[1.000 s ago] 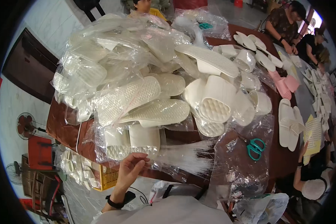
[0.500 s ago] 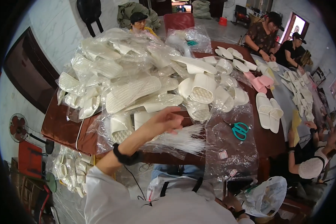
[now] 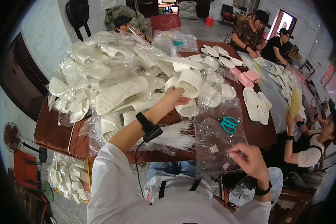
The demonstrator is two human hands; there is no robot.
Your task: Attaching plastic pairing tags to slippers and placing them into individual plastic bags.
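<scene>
Marble-patterned walls point(image 3: 41, 30) surround a brown-covered desk point(image 3: 54, 128) on which teal scissors point(image 3: 228, 125) lie. Far left of the scissors, beyond the desk, are a dark door point(image 3: 20, 74), a fan point(image 3: 12, 138) with reddish blades and, lower down, a red chair point(image 3: 25, 170). Also well left of the scissors, below desk height, bagged slippers point(image 3: 63, 173) lie in or beside a yellow crate point(image 3: 88, 168).

On the desk, to the left of the scissors and farther from the person, rises a large heap point(image 3: 86, 56) of white slippers in clear bags. Just left of the scissors, a bundle of white strands point(image 3: 179, 137) fans out. Above and left of the scissors, the left hand point(image 3: 176, 98) touches the lower edge of a white slipper point(image 3: 190, 83) with a padded footbed; I cannot tell whether its fingers have closed on it.

Clear plastic point(image 3: 209, 130) lies under the scissors. Nearer the person than the scissors and slightly to their right, the right hand point(image 3: 250, 158) hangs empty, fingers loosely bent, thumb apart. Beyond the scissors to the right are pink slippers point(image 3: 246, 77) and a loose white pair point(image 3: 252, 102). Far right of the scissors, a co-worker holds a yellow sheet point(image 3: 295, 100).
</scene>
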